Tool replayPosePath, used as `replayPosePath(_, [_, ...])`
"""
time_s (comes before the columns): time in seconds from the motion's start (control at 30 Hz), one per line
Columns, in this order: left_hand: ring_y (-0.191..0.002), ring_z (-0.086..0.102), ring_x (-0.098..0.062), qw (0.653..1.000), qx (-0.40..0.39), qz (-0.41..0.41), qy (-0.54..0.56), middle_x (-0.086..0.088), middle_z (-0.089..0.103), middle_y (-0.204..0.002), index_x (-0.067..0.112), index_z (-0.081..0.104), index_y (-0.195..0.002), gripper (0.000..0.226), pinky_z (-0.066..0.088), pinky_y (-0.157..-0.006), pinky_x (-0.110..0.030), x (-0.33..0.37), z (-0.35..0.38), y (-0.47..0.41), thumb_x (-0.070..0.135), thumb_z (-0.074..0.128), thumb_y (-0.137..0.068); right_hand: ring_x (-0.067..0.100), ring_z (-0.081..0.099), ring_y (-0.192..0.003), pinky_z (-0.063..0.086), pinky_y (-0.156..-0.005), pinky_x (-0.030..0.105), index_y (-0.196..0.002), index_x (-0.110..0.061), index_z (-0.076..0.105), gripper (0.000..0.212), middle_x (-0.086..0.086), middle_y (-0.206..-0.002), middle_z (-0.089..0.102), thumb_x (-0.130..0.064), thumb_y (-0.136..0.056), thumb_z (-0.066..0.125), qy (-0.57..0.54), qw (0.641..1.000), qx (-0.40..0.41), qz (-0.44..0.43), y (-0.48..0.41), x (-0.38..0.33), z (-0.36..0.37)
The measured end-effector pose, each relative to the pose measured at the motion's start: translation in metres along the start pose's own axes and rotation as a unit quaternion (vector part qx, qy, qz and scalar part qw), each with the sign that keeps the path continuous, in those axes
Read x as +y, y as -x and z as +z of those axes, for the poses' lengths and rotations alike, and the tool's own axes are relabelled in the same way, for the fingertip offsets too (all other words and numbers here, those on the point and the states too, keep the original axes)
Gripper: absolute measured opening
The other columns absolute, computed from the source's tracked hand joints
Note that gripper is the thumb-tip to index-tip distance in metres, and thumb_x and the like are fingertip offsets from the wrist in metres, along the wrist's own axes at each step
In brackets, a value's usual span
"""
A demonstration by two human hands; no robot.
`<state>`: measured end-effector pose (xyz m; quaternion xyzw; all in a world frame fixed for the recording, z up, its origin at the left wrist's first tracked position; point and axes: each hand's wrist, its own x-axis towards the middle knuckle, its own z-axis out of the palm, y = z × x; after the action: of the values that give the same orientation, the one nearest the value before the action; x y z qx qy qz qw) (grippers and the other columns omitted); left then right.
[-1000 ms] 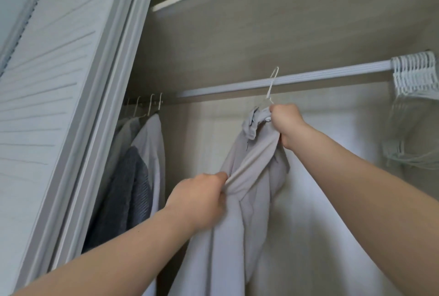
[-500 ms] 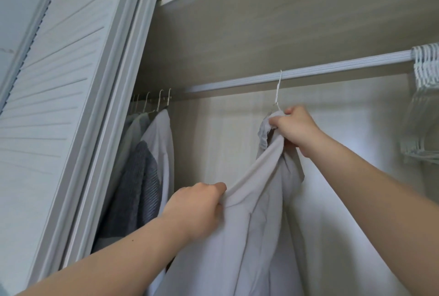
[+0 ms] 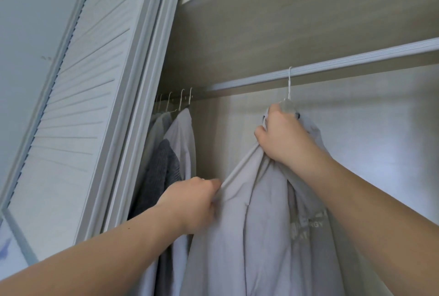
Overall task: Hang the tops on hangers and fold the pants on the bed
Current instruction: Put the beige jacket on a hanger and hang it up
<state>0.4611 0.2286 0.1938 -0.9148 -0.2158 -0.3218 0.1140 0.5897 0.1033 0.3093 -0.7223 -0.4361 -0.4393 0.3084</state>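
1. While it hangs from the closet rail (image 3: 356,62) by a white hanger (image 3: 289,86), the pale grey top (image 3: 261,236) is held at two places.
2. Bunched fabric just below the hanger's neck is clenched in the right grip (image 3: 282,138), with the fingers curled round it; the hook is seen at twelve o'clock from this grip.
3. At about seven o'clock from the right grip, an edge of the top is pinched in the left grip (image 3: 190,205), and the cloth is drawn taut between the two.
4. The rest of the top falls toward six o'clock, with faint lettering printed on it.
5. At eleven o'clock from the left grip, other hung garments (image 3: 180,134), a dark knit (image 3: 161,172) among them, are seen beside the louvred door (image 3: 83,105).
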Motion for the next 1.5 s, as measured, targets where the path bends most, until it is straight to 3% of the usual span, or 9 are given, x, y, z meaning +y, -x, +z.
replayPosePath(0.33, [-0.085,0.054,-0.027,0.995,-0.036,-0.095,0.003,-0.001,0.050,-0.095,0.022,0.038,-0.097,0.018,0.044,-0.068,-0.037,-0.048,0.002,0.007,0.009,0.048,-0.090,0.038,0.058,-0.101,0.040,-0.074,0.035,-0.105,-0.006,0.056,0.013,0.019,-0.106,0.063,-0.014,-0.097,0.050,-0.179,0.983,-0.031,-0.019,-0.045,-0.029,0.088])
replayPosePath(0.47, [-0.083,0.051,-0.024,0.991,-0.053,-0.117,-0.042,-0.005,0.054,-0.109,0.018,0.044,-0.127,0.042,0.042,-0.067,-0.037,-0.056,0.004,0.007,0.003,0.055,-0.089,0.038,0.058,-0.102,0.033,-0.070,0.031,-0.089,-0.011,0.054,0.009,0.020,-0.106,0.064,-0.011,-0.097,0.051,-0.182,0.981,-0.062,-0.022,-0.069,-0.052,0.123])
replayPosePath(0.57, [-0.078,0.047,-0.026,0.988,-0.069,-0.129,-0.055,-0.002,0.043,-0.096,0.015,0.042,-0.118,0.040,0.041,-0.064,-0.037,-0.052,0.000,0.004,0.005,0.064,-0.086,0.039,0.060,-0.102,0.033,-0.070,0.030,-0.077,-0.011,0.049,0.023,0.021,-0.103,0.062,-0.015,-0.099,0.052,-0.166,0.983,-0.080,-0.013,-0.086,-0.070,0.146])
replayPosePath(0.7, [-0.076,0.047,-0.030,0.986,-0.060,-0.141,-0.067,-0.003,0.039,-0.092,0.011,0.040,-0.112,0.038,0.042,-0.063,-0.040,-0.053,0.001,0.002,0.002,0.065,-0.084,0.040,0.061,-0.109,0.045,-0.079,0.033,-0.109,-0.004,0.064,0.020,0.022,-0.118,0.064,-0.018,-0.098,0.055,-0.183,0.978,-0.096,0.010,-0.107,-0.081,0.167])
replayPosePath(0.83, [-0.075,0.047,-0.032,0.986,-0.048,-0.137,-0.082,-0.006,0.039,-0.093,0.008,0.041,-0.117,0.040,0.040,-0.063,-0.040,-0.054,0.003,0.004,-0.006,0.056,-0.083,0.040,0.059,-0.113,0.050,-0.090,0.038,-0.115,0.000,0.064,0.025,0.023,-0.122,0.064,-0.018,-0.100,0.055,-0.212,0.971,-0.106,0.019,-0.112,-0.083,0.173])
replayPosePath(0.93, [-0.075,0.048,-0.032,0.988,-0.048,-0.124,-0.073,-0.006,0.042,-0.093,0.012,0.036,-0.103,0.032,0.040,-0.062,-0.040,-0.053,0.001,0.009,-0.007,0.052,-0.084,0.038,0.056,-0.119,0.048,-0.098,0.040,-0.126,0.004,0.059,0.033,0.022,-0.124,0.063,-0.017,-0.102,0.053,-0.261,0.958,-0.117,0.025,-0.102,-0.080,0.176])
replayPosePath(1.03, [-0.084,0.057,-0.031,0.995,-0.017,-0.080,-0.053,-0.006,0.052,-0.106,0.014,0.043,-0.114,0.024,0.051,-0.069,-0.042,-0.058,-0.002,0.019,0.004,0.049,-0.093,0.034,0.057,-0.121,0.045,-0.101,0.036,-0.133,-0.008,0.057,0.035,0.016,-0.127,0.064,-0.016,-0.099,0.055,-0.290,0.947,-0.136,-0.010,-0.080,-0.074,0.174])
replayPosePath(1.27, [-0.079,0.054,-0.020,0.989,0.094,0.055,-0.097,0.005,0.052,-0.096,0.022,0.050,-0.105,0.015,0.049,-0.066,-0.036,-0.083,-0.032,0.078,0.033,0.041,-0.097,0.016,0.024,-0.149,0.021,-0.119,0.034,-0.156,-0.026,0.027,0.056,-0.003,-0.161,0.026,-0.031,-0.103,0.047,-0.351,0.924,-0.084,-0.123,-0.005,-0.087,0.138])
replayPosePath(1.5, [-0.093,0.059,-0.023,0.970,0.122,-0.033,-0.210,0.005,0.061,-0.108,0.025,0.060,-0.109,0.034,0.051,-0.074,-0.038,-0.114,-0.070,0.176,0.047,0.040,-0.094,0.011,-0.005,-0.153,0.002,-0.122,0.044,-0.157,-0.041,0.007,0.061,-0.012,-0.167,0.000,-0.057,-0.102,0.028,-0.336,0.917,-0.106,-0.187,0.081,-0.150,0.076])
